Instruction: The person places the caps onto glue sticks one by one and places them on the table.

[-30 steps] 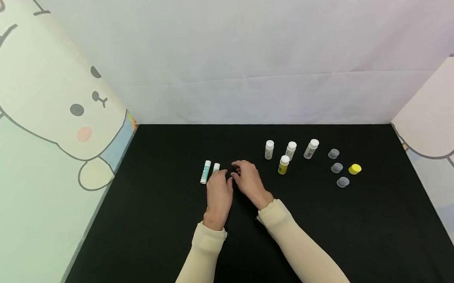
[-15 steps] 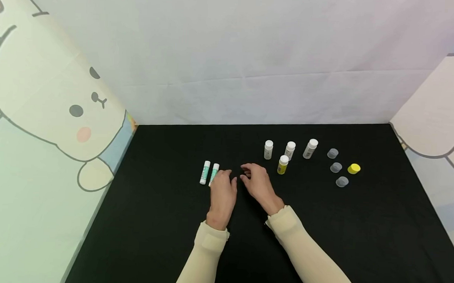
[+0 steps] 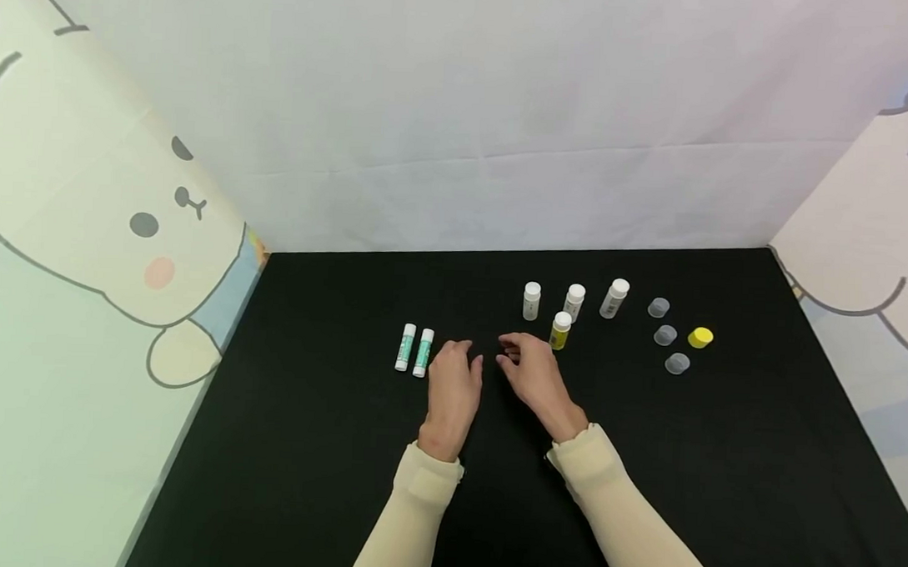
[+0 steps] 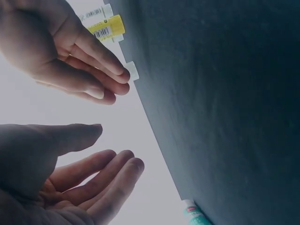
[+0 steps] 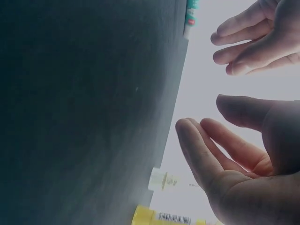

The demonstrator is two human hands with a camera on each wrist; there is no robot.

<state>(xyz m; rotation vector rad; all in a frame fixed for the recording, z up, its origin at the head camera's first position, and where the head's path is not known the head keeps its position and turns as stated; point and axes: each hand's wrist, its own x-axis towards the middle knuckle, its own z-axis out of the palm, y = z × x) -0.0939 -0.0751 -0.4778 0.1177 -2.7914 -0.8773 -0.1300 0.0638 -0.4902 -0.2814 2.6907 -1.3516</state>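
My left hand (image 3: 453, 392) is just right of two slim white-and-teal tubes (image 3: 423, 353), which stand side by side. Its fingers are loosely bent with thumb and fingertips apart, and it holds nothing. Across a small gap, my right hand (image 3: 537, 378) is also relaxed and holds nothing, as the right wrist view shows of its spread thumb and fingers (image 5: 199, 145). Just beyond the right hand stands a small yellow bottle with a white cap (image 3: 560, 331). In the left wrist view the yellow bottle (image 4: 108, 28) appears behind the right hand.
Several small white bottles (image 3: 532, 301) stand upright behind the yellow one. To their right lie three translucent caps (image 3: 666, 335) and a yellow cap (image 3: 700, 337). All are on a black-covered table (image 3: 328, 446), with a white cloth wall (image 3: 430, 107) behind it.
Both hands have drawn away rightward from the teal tubes, which now show fully. The gap between the hands has widened. The bottles and caps keep their places.
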